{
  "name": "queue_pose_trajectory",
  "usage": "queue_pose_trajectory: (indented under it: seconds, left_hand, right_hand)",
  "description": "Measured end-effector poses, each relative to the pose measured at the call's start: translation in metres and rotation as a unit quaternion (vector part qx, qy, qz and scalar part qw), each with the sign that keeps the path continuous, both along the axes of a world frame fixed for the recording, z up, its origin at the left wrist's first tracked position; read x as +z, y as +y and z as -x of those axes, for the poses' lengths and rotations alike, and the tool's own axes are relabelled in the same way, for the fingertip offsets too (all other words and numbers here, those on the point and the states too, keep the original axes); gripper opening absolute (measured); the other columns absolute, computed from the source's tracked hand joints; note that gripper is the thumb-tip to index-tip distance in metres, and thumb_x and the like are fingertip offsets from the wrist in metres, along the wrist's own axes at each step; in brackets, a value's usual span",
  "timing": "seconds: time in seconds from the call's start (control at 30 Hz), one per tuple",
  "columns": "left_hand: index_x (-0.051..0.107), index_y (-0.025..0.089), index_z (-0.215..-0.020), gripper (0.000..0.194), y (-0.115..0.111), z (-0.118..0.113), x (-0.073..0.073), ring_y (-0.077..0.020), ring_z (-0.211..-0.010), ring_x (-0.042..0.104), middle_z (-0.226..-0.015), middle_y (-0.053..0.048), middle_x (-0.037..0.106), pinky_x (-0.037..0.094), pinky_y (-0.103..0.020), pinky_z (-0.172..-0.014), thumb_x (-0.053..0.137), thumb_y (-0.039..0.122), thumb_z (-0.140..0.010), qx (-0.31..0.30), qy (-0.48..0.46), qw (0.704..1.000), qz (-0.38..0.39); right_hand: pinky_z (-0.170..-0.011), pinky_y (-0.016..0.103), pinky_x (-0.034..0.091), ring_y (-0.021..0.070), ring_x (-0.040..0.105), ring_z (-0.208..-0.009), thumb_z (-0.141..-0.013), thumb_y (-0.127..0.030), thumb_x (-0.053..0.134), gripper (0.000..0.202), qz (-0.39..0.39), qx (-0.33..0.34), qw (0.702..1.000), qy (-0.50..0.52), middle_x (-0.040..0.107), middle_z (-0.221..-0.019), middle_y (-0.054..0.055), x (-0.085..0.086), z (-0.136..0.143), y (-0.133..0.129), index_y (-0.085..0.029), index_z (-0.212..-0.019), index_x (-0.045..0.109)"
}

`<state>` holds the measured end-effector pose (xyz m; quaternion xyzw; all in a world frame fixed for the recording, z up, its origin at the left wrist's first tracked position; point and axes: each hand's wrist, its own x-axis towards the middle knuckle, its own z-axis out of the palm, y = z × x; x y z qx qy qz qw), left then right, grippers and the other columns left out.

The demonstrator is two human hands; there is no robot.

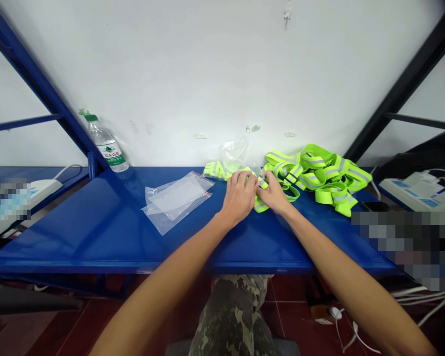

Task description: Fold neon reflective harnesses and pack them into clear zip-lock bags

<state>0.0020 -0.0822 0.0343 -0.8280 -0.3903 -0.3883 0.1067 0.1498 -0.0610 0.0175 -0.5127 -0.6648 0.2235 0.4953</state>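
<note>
The bright yellow-green strap is by the middle of the tabletop, closer to the back edge than the front. It has a shiny grey stripe. It looks light, soft and bendy, so it should fold easily and not break, but a loose end could flop about. A good place to hold it would be the flat part, with thumb and fingers.

The left hand is bent over, with its fingers close together and pointing down at the strap. Its fingertips are hidden, so I can't tell if it is gripping. The right hand is nearly closed and seems to pinch the strap. The two hands are just beside each other.

Behind them, near the back edge, is a crinkly clear bag. To the right, a big pile of straps reaches toward the back right corner. To the left lie flat plastic bags. A water bottle stands near the back left corner.
</note>
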Motion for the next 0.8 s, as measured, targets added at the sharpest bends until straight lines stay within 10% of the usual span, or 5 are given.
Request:
queue_pose_trajectory:
  seconds: [0.47,0.63,0.8]
  left_hand:
    - [0.057,0.016,-0.109,0.026,0.008,0.007,0.000,-0.0250,-0.105,0.052,-0.110,-0.012,0.059,0.042,-0.039,-0.095,0.038,0.031,-0.100,-0.034,0.033,0.998,0.040]
    - [0.047,0.019,-0.138,0.091,0.007,0.015,-0.004,-0.0355,-0.121,0.044,-0.132,-0.018,0.047,0.037,-0.051,-0.104,0.073,0.068,-0.066,-0.122,0.028,0.990,0.062]
    - [0.039,0.016,-0.143,0.084,0.006,0.010,-0.011,-0.0347,-0.125,0.043,-0.135,-0.018,0.047,0.035,-0.052,-0.107,0.071,0.054,-0.075,-0.095,-0.001,0.993,0.074]
  right_hand:
    - [-0.060,0.025,0.042,0.0140,0.049,-0.070,-0.067,-0.050,0.072,0.043,0.047,0.009,0.986,0.161,0.055,-0.083,-0.001,-0.001,0.001,0.003,-0.024,-0.089,0.046]
    - [-0.059,0.026,0.044,0.0140,0.050,-0.067,-0.066,-0.051,0.075,0.044,0.062,-0.007,0.984,0.168,0.054,-0.078,-0.002,0.001,-0.003,0.004,-0.023,-0.086,0.047]
    - [-0.066,0.028,0.048,0.0160,0.056,-0.075,-0.064,-0.048,0.079,0.049,0.053,0.001,0.982,0.184,0.058,-0.086,-0.001,0.003,-0.003,0.002,-0.024,-0.094,0.049]
